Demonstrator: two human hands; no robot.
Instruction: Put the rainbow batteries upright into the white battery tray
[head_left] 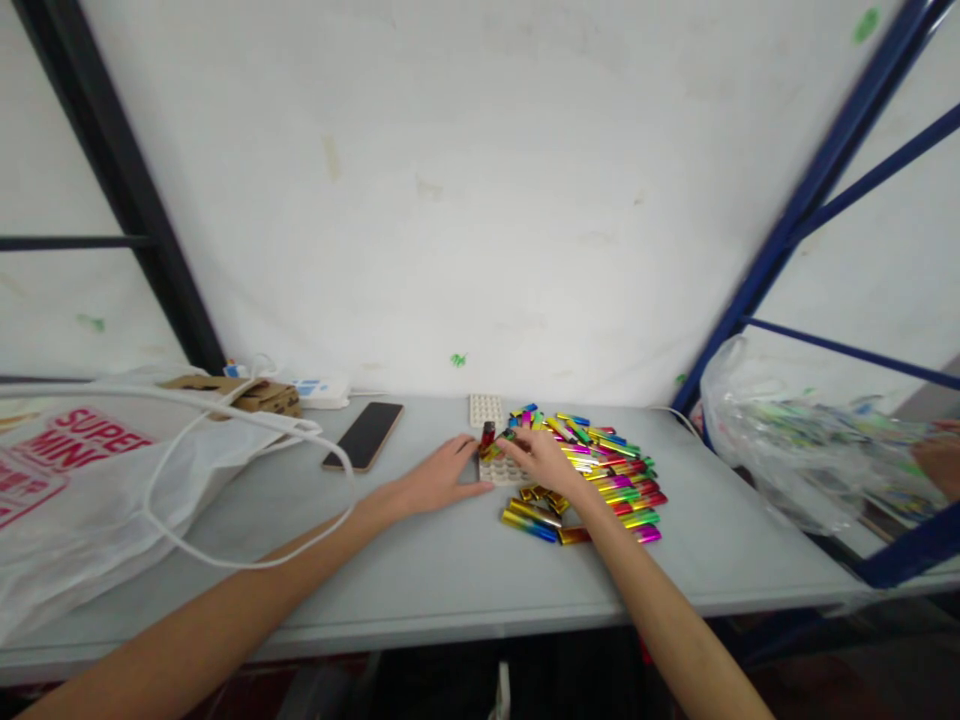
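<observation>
Nearer grid tray [506, 473] | metallic lighters [622, 494]: lay heaped mostly to its right | smartphone [365, 436]: lay to its left | left hand [444, 472]: was spread open at its left edge | right hand [549, 462]: was over it, grip indiscernible

- Grey desk [420, 590], carrying:
- Shiny multicoloured lighters [619, 494], loosely heaped
- Pale gridded trays [486, 408] beside the lighters
- Black-screened smartphone [366, 436]
- White printed plastic bag [75, 520]
- Brown cardboard box [274, 399]
</observation>
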